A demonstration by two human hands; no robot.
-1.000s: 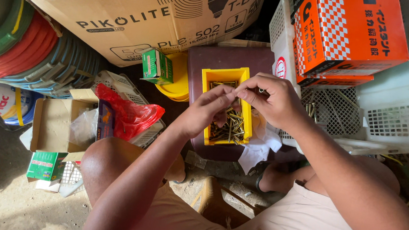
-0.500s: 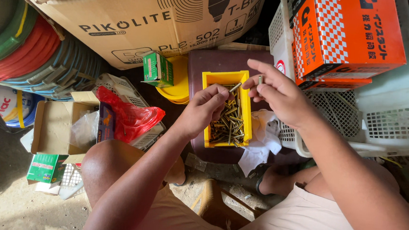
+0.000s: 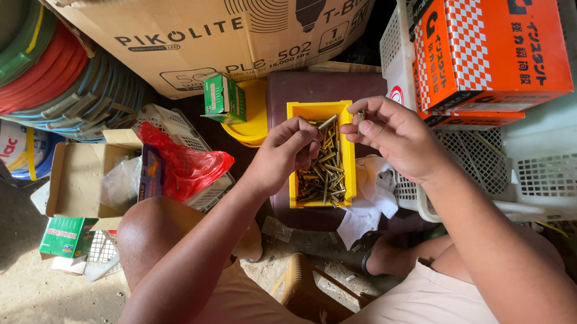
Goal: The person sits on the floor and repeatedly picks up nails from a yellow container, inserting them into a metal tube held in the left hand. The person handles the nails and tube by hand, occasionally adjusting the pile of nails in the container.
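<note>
Coiled coloured plastic hoses lie far left, beside an open brown cardboard box and a crumpled red plastic bag. The left hand pinches a brass-coloured screw over the yellow rectangular plastic tray of screws on the dark maroon stool. The right hand grips another small screw between its fingertips, just beside the white plastic basket.

I am looking at a hardware storeroom or shop back corner: a yellow bin of brass-coloured screws, coiled hoses stacked left, a large cardboard carton, an orange checkered box sitting in white plastic baskets, bare dusty concrete floor.
</note>
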